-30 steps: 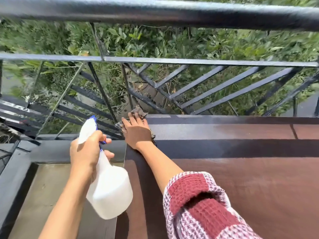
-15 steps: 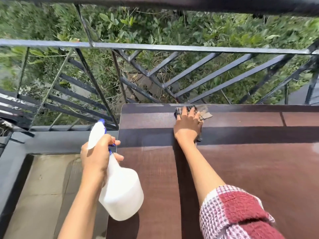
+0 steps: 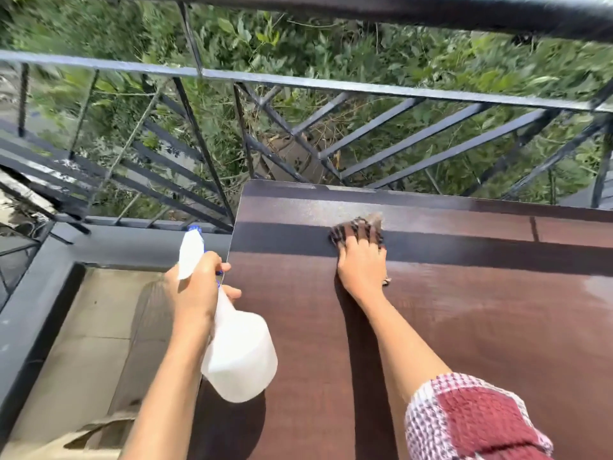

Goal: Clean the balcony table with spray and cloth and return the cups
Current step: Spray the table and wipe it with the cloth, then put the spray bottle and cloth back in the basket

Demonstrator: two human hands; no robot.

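The cloth (image 3: 356,229), a checked, thin-looking rag, lies flat on the table (image 3: 464,327) toward the far edge, at about 12 o'clock from the wearer, where the railing's shadow band crosses the top. The right hand (image 3: 361,260) presses down on it with open palm and spread fingers, pinning rather than clenching it, probably so the whole rag drags across the surface. At 9 o'clock from that hand, off the table's left edge, the left hand (image 3: 195,290) is wrapped tight round the neck of the bottle (image 3: 238,353), nozzle pointing away; held aside like this it looks ready for another spray without blocking the wiping. The bottle is white, smooth plastic with a rounded body and blue trigger parts. The table is a dark brown, flat, faintly grained panel, with a pale film near the far and right parts. Beyond it runs the black metal railing (image 3: 365,88). No cups are in view.
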